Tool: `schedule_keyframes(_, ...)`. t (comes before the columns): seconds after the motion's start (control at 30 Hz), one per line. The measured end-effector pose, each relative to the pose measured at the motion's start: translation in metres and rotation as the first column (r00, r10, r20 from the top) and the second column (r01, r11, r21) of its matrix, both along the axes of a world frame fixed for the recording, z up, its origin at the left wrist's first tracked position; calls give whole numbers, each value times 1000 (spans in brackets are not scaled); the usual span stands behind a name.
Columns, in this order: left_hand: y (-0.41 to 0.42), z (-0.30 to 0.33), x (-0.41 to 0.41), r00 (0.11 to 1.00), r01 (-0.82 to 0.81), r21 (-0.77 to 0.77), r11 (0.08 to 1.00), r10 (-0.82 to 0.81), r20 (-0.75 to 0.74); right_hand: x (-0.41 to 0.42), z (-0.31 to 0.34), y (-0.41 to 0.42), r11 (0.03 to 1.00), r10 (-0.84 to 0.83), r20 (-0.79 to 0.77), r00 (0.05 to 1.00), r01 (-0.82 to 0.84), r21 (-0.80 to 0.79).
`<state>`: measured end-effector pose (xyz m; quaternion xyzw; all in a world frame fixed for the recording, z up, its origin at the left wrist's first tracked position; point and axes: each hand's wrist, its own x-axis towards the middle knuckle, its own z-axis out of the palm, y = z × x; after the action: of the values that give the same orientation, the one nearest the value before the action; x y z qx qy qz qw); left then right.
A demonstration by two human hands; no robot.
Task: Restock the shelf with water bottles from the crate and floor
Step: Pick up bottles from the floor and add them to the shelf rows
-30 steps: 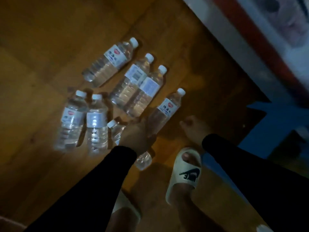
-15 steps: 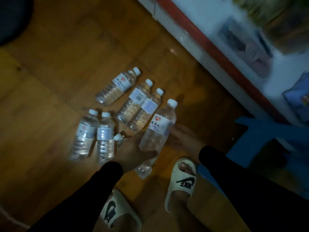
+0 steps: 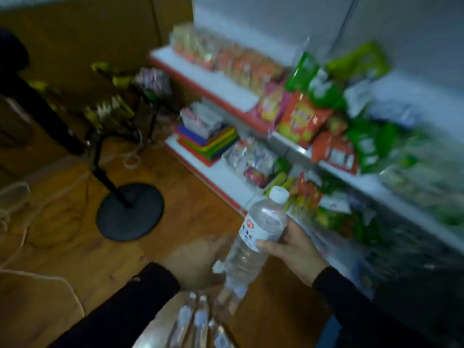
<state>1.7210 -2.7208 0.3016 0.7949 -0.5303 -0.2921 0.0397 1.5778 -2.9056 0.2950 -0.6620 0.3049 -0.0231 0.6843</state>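
A clear water bottle (image 3: 253, 244) with a white cap and a white label is tilted in the air, cap toward the shelf. My right hand (image 3: 292, 247) is shut around its labelled middle. My left hand (image 3: 198, 259) is blurred, just left of the bottle's lower half, fingers spread and holding nothing. Several more water bottles (image 3: 195, 320) lie on the wooden floor at the bottom edge, below the held one. The white shelf with red edges (image 3: 226, 86) stands at the right, its tiers packed with snack bags. No crate is in view.
A stand with a round black base (image 3: 130, 212) is on the floor at the left, and light cord (image 3: 15, 217) trails around it. Stacked coloured packs (image 3: 211, 141) fill the low shelf's left end. The whole frame is blurred.
The view swung up from the floor to the shelf. The bottle that my left hand had lifted is now in my right hand, raised higher, and my left hand has let go.
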Motion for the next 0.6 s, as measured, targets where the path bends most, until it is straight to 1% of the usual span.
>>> schedule_keyframes(0.07,-7,68,12,985,46,-15,999,-43,166,1,72,-7,993,-14,55,998,21,-117)
schedule_keyframes(0.13,-18,129,25,963,64,-89,994,-38,266,-3,136,-14,978,-36,106,994,57,-203)
schedule_keyframes(0.23,-41,211,36,952,68,-227,972,5,306,-17,218,-25,936,-116,207,971,177,-303)
schedule_keyframes(0.33,-73,281,35,931,158,-337,928,-27,363,-38,283,-40,868,-206,328,922,327,-374)
schedule_keyframes(0.5,-141,372,13,911,261,-477,839,-51,409,-77,363,-78,723,-335,468,818,542,-429)
schedule_keyframes(0.6,-183,411,-5,906,293,-521,802,-58,420,-95,400,-113,626,-360,527,770,618,-475)
